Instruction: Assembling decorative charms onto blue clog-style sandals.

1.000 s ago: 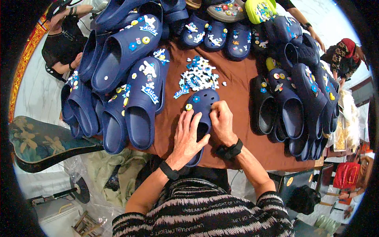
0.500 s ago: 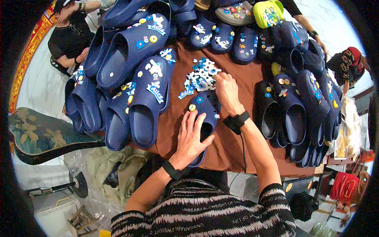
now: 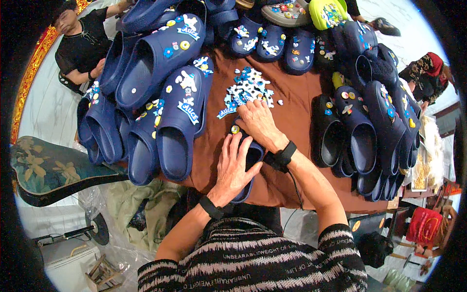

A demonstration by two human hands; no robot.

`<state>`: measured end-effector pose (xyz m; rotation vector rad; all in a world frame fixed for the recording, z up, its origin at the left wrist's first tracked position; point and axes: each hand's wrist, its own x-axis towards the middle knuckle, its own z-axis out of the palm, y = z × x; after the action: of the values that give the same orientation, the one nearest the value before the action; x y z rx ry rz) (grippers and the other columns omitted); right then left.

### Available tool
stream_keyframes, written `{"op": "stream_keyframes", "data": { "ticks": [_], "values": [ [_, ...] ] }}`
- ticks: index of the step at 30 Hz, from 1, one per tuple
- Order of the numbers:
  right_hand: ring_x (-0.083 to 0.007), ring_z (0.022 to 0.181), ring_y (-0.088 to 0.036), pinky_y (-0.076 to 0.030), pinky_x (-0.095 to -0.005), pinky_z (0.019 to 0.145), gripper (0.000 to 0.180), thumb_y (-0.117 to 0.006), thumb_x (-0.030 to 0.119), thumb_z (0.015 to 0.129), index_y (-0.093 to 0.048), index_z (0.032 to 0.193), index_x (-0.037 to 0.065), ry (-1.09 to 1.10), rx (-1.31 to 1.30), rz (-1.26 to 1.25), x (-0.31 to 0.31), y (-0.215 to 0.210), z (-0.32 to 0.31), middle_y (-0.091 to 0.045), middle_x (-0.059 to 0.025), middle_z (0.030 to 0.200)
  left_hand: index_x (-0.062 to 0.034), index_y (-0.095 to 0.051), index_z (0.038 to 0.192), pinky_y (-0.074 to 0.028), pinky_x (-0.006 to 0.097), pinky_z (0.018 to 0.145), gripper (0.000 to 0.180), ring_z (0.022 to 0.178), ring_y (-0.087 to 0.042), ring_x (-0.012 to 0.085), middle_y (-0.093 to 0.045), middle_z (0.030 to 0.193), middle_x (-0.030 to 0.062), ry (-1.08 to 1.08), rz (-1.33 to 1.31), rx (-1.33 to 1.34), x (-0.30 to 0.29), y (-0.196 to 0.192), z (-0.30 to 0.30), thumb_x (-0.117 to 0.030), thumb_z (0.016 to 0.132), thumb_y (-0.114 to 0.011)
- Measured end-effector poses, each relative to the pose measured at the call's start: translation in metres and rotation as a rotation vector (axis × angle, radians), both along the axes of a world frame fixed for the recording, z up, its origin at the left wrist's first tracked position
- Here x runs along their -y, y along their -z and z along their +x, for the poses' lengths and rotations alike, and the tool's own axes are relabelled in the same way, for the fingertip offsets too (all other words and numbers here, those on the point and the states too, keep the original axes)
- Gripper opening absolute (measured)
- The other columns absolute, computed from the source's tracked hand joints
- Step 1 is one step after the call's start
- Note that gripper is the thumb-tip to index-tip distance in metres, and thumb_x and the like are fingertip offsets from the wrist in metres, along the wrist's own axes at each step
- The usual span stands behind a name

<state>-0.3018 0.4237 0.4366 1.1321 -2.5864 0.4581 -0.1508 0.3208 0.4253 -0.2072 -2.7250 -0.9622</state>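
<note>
A navy clog [image 3: 254, 155] lies on the brown cloth in front of me, toe pointing away. My left hand [image 3: 231, 168] grips its left side, with fingers on the upper and the thumb across the opening. A round yellow charm [image 3: 235, 129] shows on the upper by my fingertips. Over the toe, my right hand [image 3: 262, 124] is bent downward with its fingers closed; whatever they hold is hidden beneath them. Just beyond it is a heap of white and blue shoe charms [image 3: 250, 87], with a blue lettered charm [image 3: 226, 113] at its near left edge.
Decorated navy clogs [image 3: 177, 146] crowd the left side, and more clogs [image 3: 362, 126] stand at right. Along the back are further clogs, one lime green [image 3: 328, 14]. A cushioned seat [image 3: 53, 168] juts in at left. One person [image 3: 82, 44] sits far left, another far right.
My right hand has moved left and nearer, from the heap's right edge onto the clog's toe. The heap looks more spread, with a small charm loose at its right. My left hand stays on the clog.
</note>
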Motion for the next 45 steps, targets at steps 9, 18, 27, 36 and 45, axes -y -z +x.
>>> {"op": "stream_keyframes", "data": {
  "ticks": [9, 18, 27, 36, 45],
  "values": [
    [-0.0336, 0.077, -0.058, -0.045, -0.0447, 0.071, 0.007, -0.064, 0.008, 0.079, -0.057, 0.08, 0.006, 0.075, -0.16, -0.214, -0.005, 0.004, -0.012, -0.059, -0.0131, 0.076, -0.0059, -0.036, 0.145, -0.031, 0.052, 0.115, 0.08, 0.139, -0.03, 0.0447, -0.034, 0.148, 0.0216, -0.004, 0.016, -0.028, 0.002, 0.0, 0.001, -0.031, 0.081, -0.077],
    [-0.0291, 0.096, -0.062, -0.049, -0.0461, 0.083, 0.022, -0.064, 0.034, 0.086, -0.074, 0.084, 0.015, -0.255, 0.123, 0.13, 0.013, 0.003, -0.01, -0.067, -0.0064, 0.087, -0.0026, -0.037, 0.144, -0.03, 0.051, 0.116, 0.083, 0.138, -0.033, 0.0426, -0.036, 0.147, 0.0229, -0.024, 0.012, -0.049, 0.004, 0.003, 0.0, -0.026, 0.077, -0.081],
    [-0.0347, 0.087, -0.066, -0.049, -0.048, 0.077, 0.025, -0.069, 0.035, 0.079, -0.074, 0.082, 0.011, -0.376, 0.282, -0.179, -0.003, 0.019, -0.022, -0.07, -0.0132, 0.083, -0.0013, -0.038, 0.143, -0.029, 0.051, 0.115, 0.077, 0.137, -0.034, 0.0422, -0.039, 0.145, 0.0242, 0.028, -0.025, -0.073, -0.005, 0.003, -0.005, -0.022, 0.081, -0.077],
    [-0.039, 0.068, -0.063, -0.05, -0.0486, 0.064, 0.019, -0.067, 0.018, 0.08, -0.063, 0.076, 0.0, -0.194, 0.176, -0.455, 0.008, 0.013, -0.013, -0.062, -0.0205, 0.069, -0.0014, -0.036, 0.145, -0.027, 0.051, 0.116, 0.08, 0.138, -0.034, 0.0422, -0.036, 0.149, 0.0244, -0.018, -0.001, -0.051, 0.0, 0.003, -0.004, -0.022, 0.08, -0.077],
    [-0.0352, 0.106, -0.054, -0.041, -0.0477, 0.093, 0.029, -0.063, 0.029, 0.091, -0.064, 0.107, 0.004, 0.03, 0.042, -0.485, -0.038, -0.006, -0.011, -0.063, -0.0145, 0.102, -0.004, -0.034, 0.147, -0.029, 0.049, 0.116, 0.087, 0.139, -0.034, 0.0433, -0.032, 0.151, 0.0254, -0.024, 0.035, -0.035, -0.008, -0.006, -0.003, -0.025, 0.077, -0.081]
  ]
}}
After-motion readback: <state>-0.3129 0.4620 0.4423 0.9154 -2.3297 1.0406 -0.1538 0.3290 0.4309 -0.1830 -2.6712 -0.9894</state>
